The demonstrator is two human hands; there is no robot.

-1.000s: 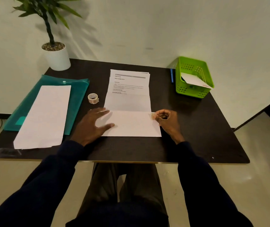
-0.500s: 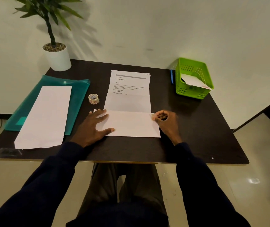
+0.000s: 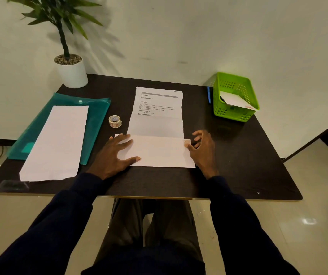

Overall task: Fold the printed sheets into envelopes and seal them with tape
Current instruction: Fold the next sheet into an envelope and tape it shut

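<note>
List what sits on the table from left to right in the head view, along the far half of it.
Teal folder with a white sheet on it → potted plant → tape roll → printed sheets → blue pen → green basket.

It looked like a small office corner or desk station — a dark square table (image 3: 238, 165) pushed against a plain pale wall (image 3: 198, 26), glossy tiled floor (image 3: 308, 225) below. Beyond the fingertips of the left hand (image 3: 109, 155) lay a teal plastic document folder (image 3: 97, 114) and a tape roll (image 3: 115, 121); past the fingers of the right hand (image 3: 203, 149) sat a green mesh desk basket (image 3: 234, 96) with a blue pen (image 3: 208, 95) beside it. Straight ahead of both hands were printed sheets (image 3: 158, 102) — office paperwork. A potted plant (image 3: 70, 70) stood in the far left corner.
</note>
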